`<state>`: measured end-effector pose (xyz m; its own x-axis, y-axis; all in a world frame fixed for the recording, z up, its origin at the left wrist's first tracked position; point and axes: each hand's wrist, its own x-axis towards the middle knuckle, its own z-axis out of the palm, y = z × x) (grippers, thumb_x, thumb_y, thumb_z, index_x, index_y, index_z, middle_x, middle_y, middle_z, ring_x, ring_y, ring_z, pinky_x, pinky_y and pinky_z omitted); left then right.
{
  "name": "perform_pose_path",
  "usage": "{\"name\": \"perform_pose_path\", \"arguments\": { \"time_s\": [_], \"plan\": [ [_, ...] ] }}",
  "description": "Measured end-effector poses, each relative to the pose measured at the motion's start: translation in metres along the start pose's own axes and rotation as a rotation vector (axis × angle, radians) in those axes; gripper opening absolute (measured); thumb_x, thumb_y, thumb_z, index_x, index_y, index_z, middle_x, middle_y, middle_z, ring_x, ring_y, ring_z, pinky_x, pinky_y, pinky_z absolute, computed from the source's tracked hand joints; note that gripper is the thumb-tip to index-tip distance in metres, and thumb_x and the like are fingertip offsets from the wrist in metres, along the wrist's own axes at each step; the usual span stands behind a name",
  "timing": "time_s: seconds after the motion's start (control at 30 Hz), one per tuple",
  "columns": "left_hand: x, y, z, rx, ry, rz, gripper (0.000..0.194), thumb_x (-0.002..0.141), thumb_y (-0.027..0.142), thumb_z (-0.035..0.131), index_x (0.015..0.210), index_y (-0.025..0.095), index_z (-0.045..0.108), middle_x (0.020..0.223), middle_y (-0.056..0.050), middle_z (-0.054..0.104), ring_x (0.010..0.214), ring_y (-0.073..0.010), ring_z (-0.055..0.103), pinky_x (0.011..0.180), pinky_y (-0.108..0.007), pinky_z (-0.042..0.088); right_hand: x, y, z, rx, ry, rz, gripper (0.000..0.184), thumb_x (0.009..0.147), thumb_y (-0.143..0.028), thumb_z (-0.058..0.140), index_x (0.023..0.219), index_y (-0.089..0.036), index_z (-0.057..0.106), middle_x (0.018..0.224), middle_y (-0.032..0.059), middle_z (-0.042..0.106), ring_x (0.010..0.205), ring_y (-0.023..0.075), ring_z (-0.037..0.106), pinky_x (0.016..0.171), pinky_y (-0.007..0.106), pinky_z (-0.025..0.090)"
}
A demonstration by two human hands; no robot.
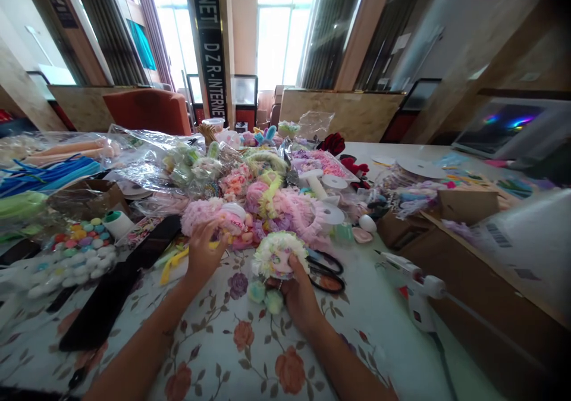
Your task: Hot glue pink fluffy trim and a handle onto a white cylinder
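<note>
My right hand (300,291) grips a round ornament with a fluffy white-and-green ruffled edge (273,255), thumb on its pinkish middle. Pale green pompoms (273,301) hang beneath the ornament, just above or on the tablecloth. Black-handled scissors (336,264) lie right beside it, their blades hidden. To the left, my left hand (204,257) reaches to the near edge of a heap of pink fluffy trim (200,213), fingers parted. Its fingertips are by a pink-and-white bundle (234,215); whether they touch it I cannot make out. A yellow strip (172,265) lies beside that wrist.
On the right, a white glue gun (417,306) lies before an open cardboard box (464,282). White and coloured pompoms (74,258) and a long black object (100,306) lie left. Plastic bags, ribbon spools (332,213) and blue pipe cleaners (53,175) crowd the flowered table.
</note>
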<state>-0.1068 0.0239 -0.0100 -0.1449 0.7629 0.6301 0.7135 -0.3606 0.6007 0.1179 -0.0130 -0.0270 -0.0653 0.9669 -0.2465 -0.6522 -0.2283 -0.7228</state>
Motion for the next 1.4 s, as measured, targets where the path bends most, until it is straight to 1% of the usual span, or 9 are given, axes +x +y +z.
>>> {"name": "perform_pose_path", "arguments": {
  "time_s": [0.13, 0.23, 0.33, 0.47, 0.6, 0.77, 1.03, 1.17, 1.4],
  "plan": [
    [0.044, -0.011, -0.010, 0.429, -0.288, 0.297, 0.065, 0.079, 0.032, 0.068, 0.139, 0.018, 0.049, 0.148, -0.015, 0.046, 0.147, -0.0323, 0.025, 0.122, -0.050, 0.015, 0.009, -0.001, -0.001, 0.011, -0.049, 0.036, 0.042, 0.069, -0.050, 0.080, 0.097, -0.020, 0.070, 0.088, 0.0025, 0.075, 0.074, 0.0209, 0.068, 0.055, 0.030, 0.056],
    [0.075, -0.013, -0.006, 0.590, -0.572, 0.365, 0.075, 0.072, 0.022, 0.070, 0.143, 0.019, 0.046, 0.153, -0.013, 0.041, 0.148, -0.0316, 0.024, 0.123, -0.049, 0.010, 0.015, -0.002, -0.002, 0.011, -0.087, 0.055, 0.042, 0.070, -0.050, 0.079, 0.099, -0.021, 0.069, 0.092, 0.0030, 0.075, 0.080, 0.0221, 0.069, 0.057, 0.030, 0.057],
    [0.097, -0.010, 0.000, 0.668, -0.771, 0.376, 0.084, 0.067, 0.018, 0.071, 0.146, 0.019, 0.042, 0.154, -0.016, 0.040, 0.144, -0.0331, 0.031, 0.119, -0.051, 0.018, 0.019, -0.002, -0.003, 0.010, -0.106, 0.058, 0.043, 0.070, -0.050, 0.078, 0.100, -0.021, 0.069, 0.090, 0.0028, 0.076, 0.081, 0.0223, 0.069, 0.059, 0.031, 0.057],
    [0.118, -0.007, 0.002, 0.661, -0.972, 0.283, 0.095, 0.065, 0.020, 0.071, 0.151, 0.029, 0.033, 0.159, -0.014, 0.032, 0.125, -0.0356, 0.055, 0.098, -0.044, 0.047, 0.022, -0.002, -0.002, 0.025, -0.102, 0.065, 0.041, 0.068, -0.049, 0.080, 0.096, -0.021, 0.070, 0.085, 0.0020, 0.076, 0.076, 0.0210, 0.069, 0.058, 0.030, 0.056],
    [0.135, -0.011, 0.003, 0.597, -1.098, 0.246, 0.106, 0.058, 0.020, 0.076, 0.153, 0.028, 0.030, 0.157, -0.016, 0.033, 0.123, -0.0359, 0.056, 0.095, -0.040, 0.048, 0.023, -0.003, -0.002, 0.021, -0.126, 0.064, 0.041, 0.071, -0.049, 0.079, 0.099, -0.021, 0.069, 0.087, 0.0029, 0.076, 0.078, 0.0216, 0.069, 0.060, 0.030, 0.056],
    [0.137, -0.015, 0.009, 0.571, -1.087, 0.271, 0.112, 0.053, 0.029, 0.080, 0.153, 0.026, 0.029, 0.151, -0.016, 0.040, 0.127, -0.0352, 0.052, 0.101, -0.039, 0.045, 0.023, -0.002, -0.002, 0.013, -0.149, 0.064, 0.040, 0.072, -0.049, 0.078, 0.099, -0.021, 0.069, 0.087, 0.0029, 0.076, 0.078, 0.0215, 0.070, 0.059, 0.029, 0.056],
    [0.111, 0.003, 0.016, 0.604, -0.961, 0.428, 0.093, 0.065, 0.030, 0.073, 0.148, 0.014, 0.036, 0.148, -0.021, 0.043, 0.135, -0.0375, 0.042, 0.110, -0.043, 0.035, 0.023, -0.001, -0.003, 0.005, -0.120, 0.056, 0.040, 0.070, -0.049, 0.079, 0.096, -0.019, 0.071, 0.086, 0.0024, 0.076, 0.074, 0.0195, 0.068, 0.056, 0.028, 0.056],
    [0.100, 0.010, 0.016, 0.639, -0.908, 0.522, 0.083, 0.066, 0.021, 0.073, 0.145, 0.024, 0.045, 0.146, -0.019, 0.043, 0.134, -0.0405, 0.041, 0.106, -0.048, 0.039, 0.024, -0.001, -0.004, 0.007, -0.122, 0.061, 0.039, 0.071, -0.048, 0.079, 0.095, -0.020, 0.071, 0.085, 0.0024, 0.076, 0.074, 0.0198, 0.068, 0.057, 0.028, 0.055],
    [0.082, 0.027, -0.025, 0.599, -0.566, 0.649, 0.067, 0.079, 0.005, 0.052, 0.142, 0.027, 0.047, 0.154, -0.014, 0.033, 0.144, -0.0345, 0.029, 0.112, -0.050, 0.033, 0.022, -0.003, -0.007, 0.037, -0.140, 0.047, 0.039, 0.074, -0.050, 0.074, 0.101, -0.023, 0.068, 0.091, 0.0017, 0.075, 0.077, 0.0212, 0.068, 0.057, 0.030, 0.054]
  ]
}}
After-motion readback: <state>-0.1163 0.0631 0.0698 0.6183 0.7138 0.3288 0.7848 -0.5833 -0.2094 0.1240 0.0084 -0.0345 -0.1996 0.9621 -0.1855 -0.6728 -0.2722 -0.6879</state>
